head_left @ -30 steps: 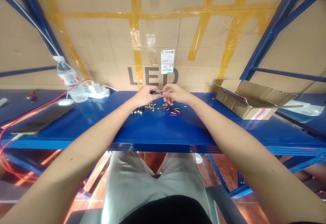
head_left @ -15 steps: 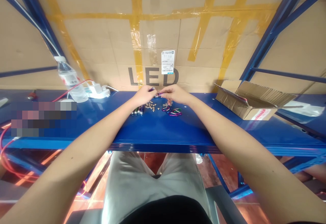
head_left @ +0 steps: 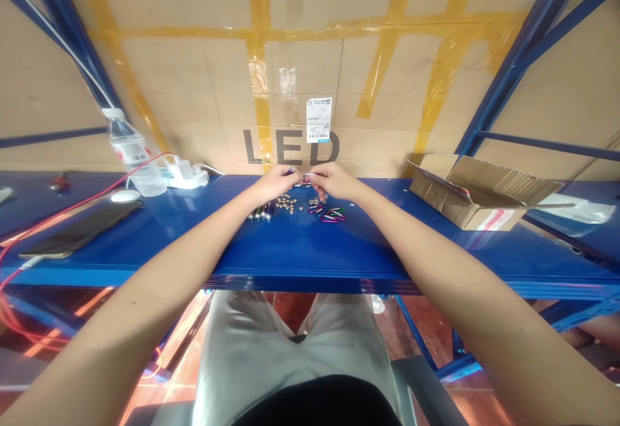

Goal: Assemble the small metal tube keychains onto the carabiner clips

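Note:
My left hand (head_left: 275, 184) is closed, its fingers wrapped round a small dark purple tube (head_left: 290, 170) whose end pokes out above the thumb. Facing it, my right hand (head_left: 336, 181) pinches a small purple and silver carabiner (head_left: 309, 175), partly covered by the fingertips. Both sets of fingers meet just above the blue table. Below my left hand, several metal tubes (head_left: 261, 212) lie side by side. Small brass-coloured pieces (head_left: 287, 202) are scattered between the hands. Under my right hand lies a pile of coloured carabiners (head_left: 329, 213), purple and green among them.
An open cardboard box (head_left: 484, 197) stands on the table (head_left: 310, 245) at right. On the left are a water bottle (head_left: 138, 155), a white power strip (head_left: 186, 177), a phone (head_left: 80, 229) and a red cable (head_left: 97, 188). A large carton (head_left: 208, 90) rises behind.
My fingertips have drawn closer together, and the right hand has shifted slightly left with the carabiner. The things on the table lie as before.

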`<state>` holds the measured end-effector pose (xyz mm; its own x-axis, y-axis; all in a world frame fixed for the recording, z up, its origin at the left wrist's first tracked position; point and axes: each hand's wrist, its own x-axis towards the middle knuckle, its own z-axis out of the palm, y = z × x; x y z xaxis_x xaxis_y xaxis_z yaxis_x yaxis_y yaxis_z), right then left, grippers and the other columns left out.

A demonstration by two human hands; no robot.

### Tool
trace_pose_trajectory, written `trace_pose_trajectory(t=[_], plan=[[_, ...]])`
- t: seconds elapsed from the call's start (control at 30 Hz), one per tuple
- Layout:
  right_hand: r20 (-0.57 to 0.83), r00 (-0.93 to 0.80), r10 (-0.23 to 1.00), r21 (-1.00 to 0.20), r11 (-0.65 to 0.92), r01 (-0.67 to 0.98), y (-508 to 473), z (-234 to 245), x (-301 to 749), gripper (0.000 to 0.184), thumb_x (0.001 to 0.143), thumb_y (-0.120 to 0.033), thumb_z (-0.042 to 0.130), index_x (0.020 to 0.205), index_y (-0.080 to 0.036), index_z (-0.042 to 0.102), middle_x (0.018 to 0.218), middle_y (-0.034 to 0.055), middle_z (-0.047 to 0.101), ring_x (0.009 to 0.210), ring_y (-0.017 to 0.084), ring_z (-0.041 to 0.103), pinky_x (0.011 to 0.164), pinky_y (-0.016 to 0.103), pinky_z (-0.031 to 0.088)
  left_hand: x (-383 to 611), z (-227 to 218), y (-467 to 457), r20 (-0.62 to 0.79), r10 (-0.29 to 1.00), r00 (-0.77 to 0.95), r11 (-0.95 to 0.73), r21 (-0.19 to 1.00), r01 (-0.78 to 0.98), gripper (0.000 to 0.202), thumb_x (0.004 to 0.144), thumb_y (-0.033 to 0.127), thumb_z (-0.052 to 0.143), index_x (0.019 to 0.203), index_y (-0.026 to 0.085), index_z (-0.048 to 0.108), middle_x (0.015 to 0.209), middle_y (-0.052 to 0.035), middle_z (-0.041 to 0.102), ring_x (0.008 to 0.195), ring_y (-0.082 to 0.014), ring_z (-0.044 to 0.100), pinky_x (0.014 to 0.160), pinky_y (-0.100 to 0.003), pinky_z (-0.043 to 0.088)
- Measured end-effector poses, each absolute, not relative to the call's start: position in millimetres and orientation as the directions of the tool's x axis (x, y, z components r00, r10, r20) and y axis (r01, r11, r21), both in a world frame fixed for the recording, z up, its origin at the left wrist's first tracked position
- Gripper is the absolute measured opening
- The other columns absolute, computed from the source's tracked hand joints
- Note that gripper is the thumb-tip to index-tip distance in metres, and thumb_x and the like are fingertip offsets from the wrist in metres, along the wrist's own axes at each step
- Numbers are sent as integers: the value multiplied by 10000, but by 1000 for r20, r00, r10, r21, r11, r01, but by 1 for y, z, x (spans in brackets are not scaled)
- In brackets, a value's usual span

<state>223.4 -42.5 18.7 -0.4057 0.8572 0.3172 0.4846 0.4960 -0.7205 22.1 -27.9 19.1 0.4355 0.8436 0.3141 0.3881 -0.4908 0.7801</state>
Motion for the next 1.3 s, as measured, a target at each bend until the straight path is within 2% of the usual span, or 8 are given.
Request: trace_pose_trajectory(t=[0.07, 0.13, 0.2, 0.43, 0.7, 0.93, 1.13, 1.3], plan=[[308, -409, 859, -750, 484, 452, -43, 18, 223, 240, 1013, -155, 535, 774, -187, 541, 564, -46, 541, 465, 113, 574, 520, 244, 479, 21, 19, -27, 317, 835, 450, -497, 786, 367, 177, 843, 296, 586, 703, 188, 589, 566, 43, 431, 542, -113, 385, 562, -270, 309], [320, -399, 859, -789, 475, 390, -46, 20, 222, 89, 1003, -138, 540, 948, -207, 554, 554, -74, 543, 444, 112, 553, 493, 237, 489, 21, 18, -25, 312, 830, 463, -491, 802, 340, 194, 844, 292, 586, 681, 188, 574, 561, 41, 428, 532, -109, 379, 549, -269, 298], [347, -389, 854, -811, 481, 333, -51, 22, 220, 120, 994, -128, 546, 1047, -233, 520, 542, -92, 541, 430, 113, 541, 471, 228, 489, 20, 18, -23, 301, 841, 450, -462, 831, 309, 219, 849, 289, 582, 656, 188, 557, 560, 35, 431, 527, -107, 382, 542, -269, 300], [379, -327, 866, -815, 480, 326, -61, 30, 215, 140, 984, -194, 614, 889, -224, 516, 599, -47, 591, 463, 116, 583, 485, 241, 516, 26, 17, -21, 265, 888, 377, -341, 928, 152, 265, 834, 293, 612, 609, 183, 524, 608, 2, 512, 514, -90, 399, 511, -264, 314], [370, -332, 868, -795, 480, 370, -56, 26, 216, 169, 987, -126, 538, 851, -222, 507, 560, -66, 515, 381, 101, 501, 381, 221, 421, 36, 16, -25, 288, 896, 339, -362, 915, 180, 243, 841, 252, 591, 615, 181, 536, 571, 16, 473, 501, -92, 394, 507, -271, 302], [294, -301, 907, -842, 395, 367, -49, 22, 217, 202, 970, -79, 547, 851, -222, 468, 564, -62, 546, 359, 84, 437, 343, 213, 343, 38, 16, -32, 382, 852, 357, -486, 830, 274, 305, 880, 291, 581, 607, 194, 485, 551, 32, 430, 541, -110, 376, 553, -276, 297], [256, -269, 928, -844, 351, 406, -50, 23, 215, 215, 937, -90, 629, 826, -209, 489, 570, -27, 614, 377, 95, 485, 349, 225, 371, 43, 10, -30, 505, 805, 312, -591, 727, 349, 316, 896, 318, 590, 626, 195, 482, 603, 27, 460, 615, -130, 409, 610, -287, 309], [211, -297, 931, -821, 334, 463, -51, 22, 214, 202, 934, -106, 652, 899, -213, 485, 611, -19, 661, 399, 114, 554, 373, 232, 428, 43, 10, -27, 558, 793, 243, -608, 711, 352, 313, 913, 309, 549, 629, 196, 481, 597, 27, 430, 615, -134, 411, 608, -286, 320]])
